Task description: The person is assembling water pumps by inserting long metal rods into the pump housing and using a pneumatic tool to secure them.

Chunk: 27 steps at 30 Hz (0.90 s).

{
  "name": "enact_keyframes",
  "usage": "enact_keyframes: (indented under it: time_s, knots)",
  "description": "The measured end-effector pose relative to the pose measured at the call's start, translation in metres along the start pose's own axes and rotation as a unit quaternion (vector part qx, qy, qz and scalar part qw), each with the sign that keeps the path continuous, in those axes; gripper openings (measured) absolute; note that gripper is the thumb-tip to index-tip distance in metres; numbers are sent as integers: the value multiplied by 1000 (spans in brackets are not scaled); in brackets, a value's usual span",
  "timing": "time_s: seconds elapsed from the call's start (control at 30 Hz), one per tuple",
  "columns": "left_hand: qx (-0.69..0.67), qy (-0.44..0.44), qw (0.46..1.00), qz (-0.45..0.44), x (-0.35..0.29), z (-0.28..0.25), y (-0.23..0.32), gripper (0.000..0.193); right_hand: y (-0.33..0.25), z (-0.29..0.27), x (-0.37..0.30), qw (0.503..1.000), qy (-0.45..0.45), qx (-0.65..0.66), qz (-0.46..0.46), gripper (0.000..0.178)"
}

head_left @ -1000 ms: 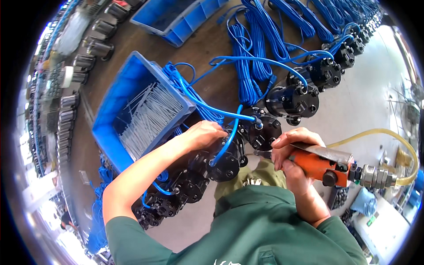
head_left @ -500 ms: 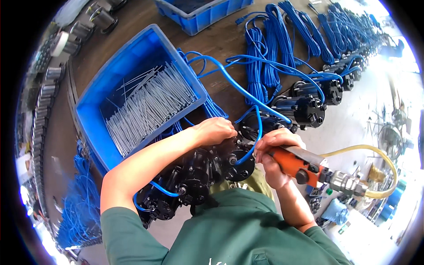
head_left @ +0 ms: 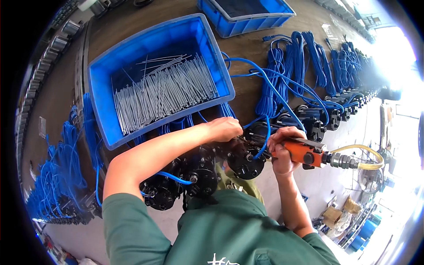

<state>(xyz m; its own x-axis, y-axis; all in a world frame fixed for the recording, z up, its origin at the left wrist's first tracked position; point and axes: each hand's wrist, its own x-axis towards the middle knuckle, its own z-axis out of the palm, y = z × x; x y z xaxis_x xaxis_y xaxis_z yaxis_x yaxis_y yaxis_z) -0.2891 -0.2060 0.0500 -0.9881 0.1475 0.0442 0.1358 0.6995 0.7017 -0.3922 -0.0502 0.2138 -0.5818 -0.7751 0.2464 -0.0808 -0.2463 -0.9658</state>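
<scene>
My right hand (head_left: 286,148) is wrapped round an orange air-powered driver (head_left: 302,153), whose metal coupling leads to a yellow hose (head_left: 371,166). The tool's front end points left at a black cylindrical motor-like unit (head_left: 246,164) with a blue cable coming from its round end. Over the top of that unit, my left hand (head_left: 225,129) is closed, fingertips tucked down and out of sight; whatever they grip cannot be made out. Beside it on the left stand more black units (head_left: 203,172), partly under my left forearm.
Beyond my left arm stands a blue bin (head_left: 99,112) of long thin metal rods (head_left: 165,90). A second blue bin (head_left: 251,24) is farther back. Coiled blue cables (head_left: 271,84) lie at right, with a row of black units (head_left: 313,119) along the table edge. More cable bundles (head_left: 66,163) are at left.
The whole view has shifted, so the bin and units appear farther right. The driver looks more level and slightly farther right. Both hands keep their places at the same black unit.
</scene>
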Motion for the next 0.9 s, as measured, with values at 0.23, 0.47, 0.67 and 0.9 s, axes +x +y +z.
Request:
enact_keyframes:
  time_s: [0.23,0.47,0.67,0.9]
  knots:
    - [-128,22,988,-82,-75,1,24,16,-55,5,-13,998,20,-43,-47,40]
    - [-131,74,988,-21,-70,6,18,13,-75,34,-20,996,-76,50,3,38]
    - [-168,131,977,0,-70,9,14,12,-35,45,-21,989,-141,-35,-36,35]
    - [-125,125,984,-12,-72,14,14,15,-9,51,-14,955,-271,-74,-96,19]
